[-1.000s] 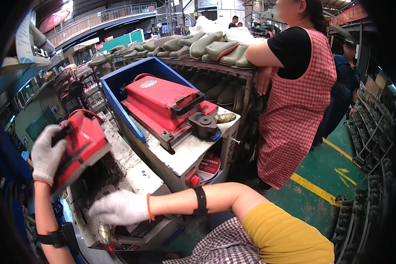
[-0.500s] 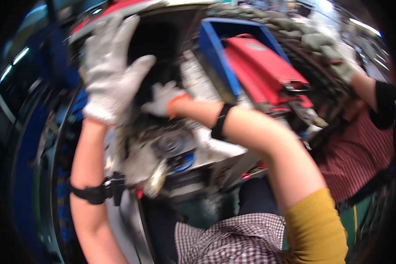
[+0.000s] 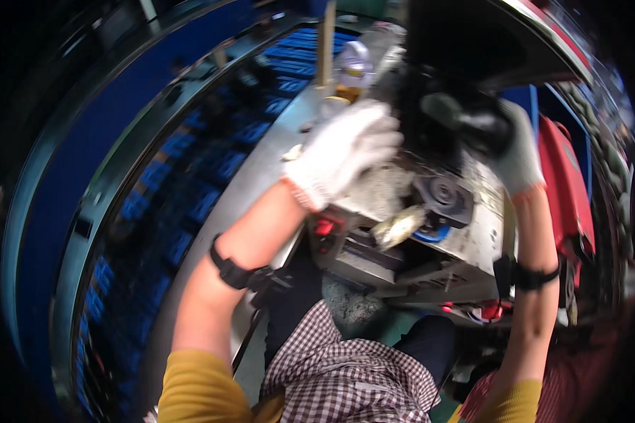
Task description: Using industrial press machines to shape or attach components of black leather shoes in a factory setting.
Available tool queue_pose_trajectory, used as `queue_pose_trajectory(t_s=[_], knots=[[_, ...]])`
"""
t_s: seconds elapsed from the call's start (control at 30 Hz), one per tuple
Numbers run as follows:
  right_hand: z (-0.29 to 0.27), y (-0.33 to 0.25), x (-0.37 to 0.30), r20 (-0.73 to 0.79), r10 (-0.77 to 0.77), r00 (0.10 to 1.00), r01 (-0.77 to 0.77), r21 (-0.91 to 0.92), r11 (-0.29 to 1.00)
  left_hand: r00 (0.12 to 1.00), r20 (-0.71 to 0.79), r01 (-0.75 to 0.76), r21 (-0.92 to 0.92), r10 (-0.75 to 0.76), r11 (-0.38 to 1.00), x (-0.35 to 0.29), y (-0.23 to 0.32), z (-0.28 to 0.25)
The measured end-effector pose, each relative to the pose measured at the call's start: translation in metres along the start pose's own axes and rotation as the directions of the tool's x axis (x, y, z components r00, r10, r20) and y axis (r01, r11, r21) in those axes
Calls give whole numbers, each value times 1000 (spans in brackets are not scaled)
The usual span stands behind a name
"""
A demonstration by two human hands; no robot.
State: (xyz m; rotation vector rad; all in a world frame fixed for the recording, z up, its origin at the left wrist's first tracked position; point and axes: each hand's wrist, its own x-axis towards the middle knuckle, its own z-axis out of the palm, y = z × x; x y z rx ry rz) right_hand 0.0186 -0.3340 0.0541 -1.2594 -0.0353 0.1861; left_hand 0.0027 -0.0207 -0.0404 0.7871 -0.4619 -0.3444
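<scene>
My left hand [image 3: 346, 151], in a white knit glove, is over the left side of a worn, light-coloured machine bed [image 3: 381, 185]. Its fingers point right, loosely bent and slightly blurred, and nothing shows in them. My right hand [image 3: 523, 151], gloved the same way, is against the right side of a black rounded machine part [image 3: 488, 127]. That part and blur hide its fingers, so whether it grips the part cannot be told. Between and below the hands is a dark block with a round ringed fixture [image 3: 443, 192]. Beside it lies a shiny yellowish wrapped bundle [image 3: 398, 227].
A red metal cover [image 3: 564, 183] leans in a blue bin [image 3: 580, 134] at the right. On the left runs a metal ledge [image 3: 250, 158] beside rows of blue parts [image 3: 190, 201]. A red button [image 3: 324, 226] is on the machine's front. A white-and-yellow bottle [image 3: 353, 67] stands behind my left hand.
The view has swung left, so the machine appears farther right. My left hand has gone from raised and spread to lower, with bent fingers. My right hand has moved to the black part's right side.
</scene>
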Motion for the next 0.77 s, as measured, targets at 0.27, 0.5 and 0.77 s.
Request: queue_pose_trajectory(t_s=[0.27,0.5,0.77], knots=[[118,76,-74,267,-324,907,369,-137,919,970,-201,-221,-504,136,835,-32,-2,52],[24,86,-121,278,-706,651,459,-885,74,697,-685,-223,73,211,972,-96,45,-80],[-43,136,-118,157,-707,690,211,-978,-11,635,-728,287,532,258,797,-120,124,-293]])
